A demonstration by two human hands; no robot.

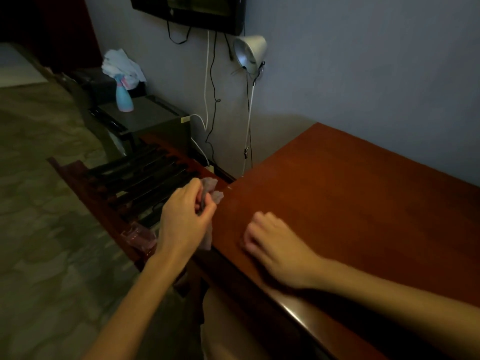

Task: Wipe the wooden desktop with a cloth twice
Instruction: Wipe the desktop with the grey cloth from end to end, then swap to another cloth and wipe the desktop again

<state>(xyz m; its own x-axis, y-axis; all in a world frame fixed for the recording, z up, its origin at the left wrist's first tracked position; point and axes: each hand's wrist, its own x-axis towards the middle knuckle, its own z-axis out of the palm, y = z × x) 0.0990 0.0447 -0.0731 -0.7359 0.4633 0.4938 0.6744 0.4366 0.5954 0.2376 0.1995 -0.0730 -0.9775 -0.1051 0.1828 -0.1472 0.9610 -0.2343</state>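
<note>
Left hand (185, 216): clutching bunched greyish cloth (211, 189) at the left edge of the desktop (350, 198), cloth partly off the wood. Right hand (275, 250): blurred, fingers curled, nothing in it, resting on the reddish-brown surface near the front edge. Dim room. Grey wall (363, 74) behind; white lamp (250, 51) in the corner; slatted rack (135, 178) beside the desk; blue spray bottle (124, 96) further back.

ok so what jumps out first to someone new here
The reddish wooden desktop fills the right half, with the right hand resting on it, fingers curled. At its left edge the left hand grips a crumpled cloth. Behind, a white lamp stands by the wall, a blue spray bottle further left.
</note>
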